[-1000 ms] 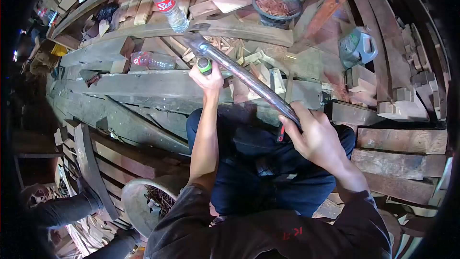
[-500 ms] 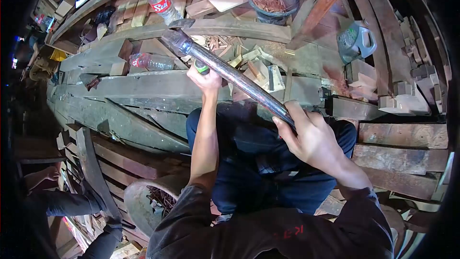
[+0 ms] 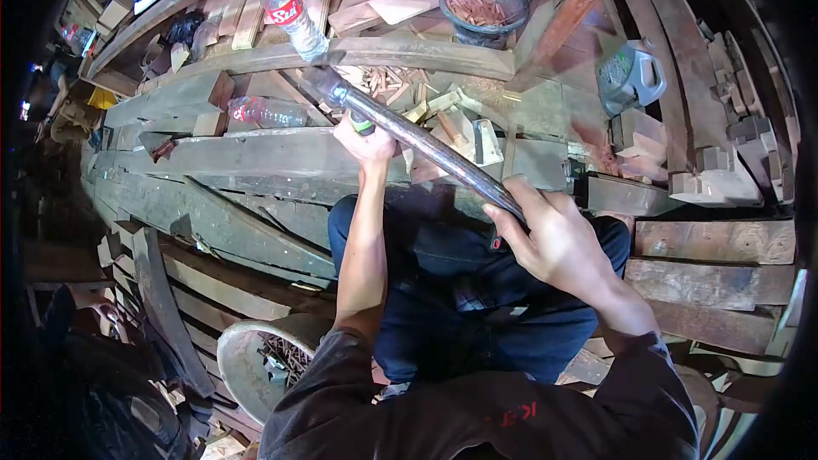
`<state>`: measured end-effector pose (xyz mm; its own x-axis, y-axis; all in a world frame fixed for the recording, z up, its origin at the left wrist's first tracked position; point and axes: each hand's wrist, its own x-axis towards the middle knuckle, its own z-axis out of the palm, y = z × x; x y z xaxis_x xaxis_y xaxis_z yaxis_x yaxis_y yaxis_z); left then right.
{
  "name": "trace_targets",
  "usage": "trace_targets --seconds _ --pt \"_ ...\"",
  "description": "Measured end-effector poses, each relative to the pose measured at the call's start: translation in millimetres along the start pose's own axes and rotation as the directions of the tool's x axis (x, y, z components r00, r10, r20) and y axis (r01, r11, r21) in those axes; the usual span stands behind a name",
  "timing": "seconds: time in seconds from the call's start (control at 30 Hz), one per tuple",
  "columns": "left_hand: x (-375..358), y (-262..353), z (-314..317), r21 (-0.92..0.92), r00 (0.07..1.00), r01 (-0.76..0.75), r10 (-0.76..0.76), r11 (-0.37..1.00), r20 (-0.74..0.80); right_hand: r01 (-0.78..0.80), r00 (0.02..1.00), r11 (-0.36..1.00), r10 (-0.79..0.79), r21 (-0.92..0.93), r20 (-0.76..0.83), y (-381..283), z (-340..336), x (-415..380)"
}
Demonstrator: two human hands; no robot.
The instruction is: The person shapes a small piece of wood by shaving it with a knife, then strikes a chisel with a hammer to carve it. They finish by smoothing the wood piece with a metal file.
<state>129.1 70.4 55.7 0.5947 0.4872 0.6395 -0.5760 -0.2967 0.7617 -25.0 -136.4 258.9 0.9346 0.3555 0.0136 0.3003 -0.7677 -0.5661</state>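
Observation:
My right hand (image 3: 558,243) grips the lower end of a long metal-handled hammer (image 3: 426,146), which slants up and left across the view. The hammer's dark head (image 3: 322,85) is at the upper left end, just below an upright clear bottle. Beneath the shaft, near the head, my left hand (image 3: 368,140) is closed around a green and black object (image 3: 362,125), mostly hidden by the fingers and the shaft. A wooden beam (image 3: 264,155) lies behind my left hand.
A dark bucket of wood pieces (image 3: 484,10), a grey jug (image 3: 630,77) and two bottles (image 3: 291,13) lie ahead. A pale bucket of nails (image 3: 247,366) stands at lower left, beside another person's dark-clothed body (image 3: 119,383). Wooden blocks (image 3: 716,240) lie right.
The hammer's head has dropped slightly and shifted a little right. The other person at lower left has moved, with more dark clothing now in view.

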Motion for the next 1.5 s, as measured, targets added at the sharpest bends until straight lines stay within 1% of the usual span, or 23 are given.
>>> trace_targets --seconds 0.03,0.07,0.1,0.13,0.17,0.23,0.3,0.37,0.43,0.47,0.5,0.57,0.6,0.7,0.73,0.87,0.97,1.2,1.3,1.37,1.4,1.43,1.5 --pt "-4 -6 -3 0.008 1.0 -0.007 0.007 1.0 0.019 0.011 1.0 1.0 -0.011 0.004 -0.027 1 0 -1" --pt "-7 -15 -1 -0.14 1.0 0.025 -0.023 0.99 0.011 0.025 0.998 1.0 -0.024 0.012 -0.051 3 0 -3" --pt "-5 -18 -4 -0.075 0.996 0.089 -0.087 0.993 0.026 0.045 0.996 0.999 -0.044 0.02 -0.072 4 1 -4" --pt "-7 -19 -7 -0.02 0.987 0.15 -0.149 0.988 0.053 -0.03 0.997 0.999 0.032 0.041 -0.066 -3 -4 -3" --pt "-12 -19 -9 0.04 0.975 0.212 -0.214 0.976 0.064 -0.019 0.992 0.998 0.027 0.066 -0.127 -2 -2 -5" --pt "-1 9 -7 0.032 0.999 0.044 -0.044 0.999 0.013 -0.034 0.995 0.999 0.034 -0.005 -0.097 -4 -11 -6" --pt "-6 3 -6 0.074 0.986 0.164 -0.166 0.984 0.025 -0.111 0.983 0.992 0.101 -0.054 -0.152 -3 -9 -8" --pt "-6 4 -12 0.075 0.977 0.198 -0.203 0.977 0.068 -0.1 0.982 0.991 0.084 -0.086 -0.17 4 -11 -8" --pt "-4 6 -9 0.142 0.985 0.174 -0.171 0.974 -0.031 -0.162 0.971 0.985 0.148 -0.063 -0.189 24 -13 -10" --pt "-4 2 -10 0.109 0.977 0.211 -0.214 0.971 0.009 -0.188 0.975 0.978 0.174 -0.092 -0.135 23 -19 -9" --pt "-3 -2 -10 0.07 0.967 0.245 -0.249 0.967 0.06 -0.211 0.969 0.975 0.198 -0.075 -0.145 21 -20 -10" --pt "-3 1 -9 0.117 0.979 0.203 -0.205 0.972 0.009 -0.241 0.959 0.971 0.236 -0.011 -0.157 28 -24 -13" --pt "-1 7 -9 -0.002 0.964 0.267 -0.267 0.964 0.005 -0.257 0.952 0.966 0.256 0.013 -0.168 26 -25 -15" --pt "-1 4 -9 0.001 0.972 0.235 -0.235 0.972 0.027 -0.287 0.944 0.951 0.301 0.113 -0.135 13 -27 -16" --pt "-1 6 -9 0.002 0.946 0.317 -0.316 0.948 0.069 -0.28 0.948 0.957 0.288 0.073 -0.136 11 -28 -17" --pt "-2 3 -7 -0.031 0.98 0.201 -0.2 0.979 0.013 -0.302 0.946 0.953 0.297 -0.023 -0.129 0 -33 -19" --pt "-3 4 -8 0.045 0.933 0.336 -0.339 0.941 0.119 -0.306 0.947 0.951 0.3 -0.039 -0.116 0 -37 -21" --pt "-4 10 -11 0.011 0.95 0.295 -0.294 0.956 0.101 -0.209 0.976 0.968 0.198 -0.137 -0.09 -6 -27 -14" --pt "-2 12 -15 -0.042 0.936 0.328 -0.319 0.944 0.147 -0.184 0.983 0.961 0.175 -0.207 -0.058 -7 -20 -11" --pt "-4 7 -9 0.015 0.942 0.313 -0.312 0.95 0.127 -0.175 0.984 0.959 0.166 -0.224 -0.057 1 -16 -11" --pt "-4 9 -10 0.021 0.946 0.302 -0.302 0.953 0.118 -0.121 0.991 0.975 0.109 -0.184 -0.073 -2 -10 -9" --pt "-2 10 -11 0.024 0.951 0.287 -0.288 0.958 0.115 -0.091 0.995 0.971 0.082 -0.221 -0.049 3 -10 -13" --pt "-1 12 -12 0.047 0.909 0.385 -0.388 0.922 0.151 -0.124 0.99 0.98 0.114 -0.153 -0.078 3 -9 -16"
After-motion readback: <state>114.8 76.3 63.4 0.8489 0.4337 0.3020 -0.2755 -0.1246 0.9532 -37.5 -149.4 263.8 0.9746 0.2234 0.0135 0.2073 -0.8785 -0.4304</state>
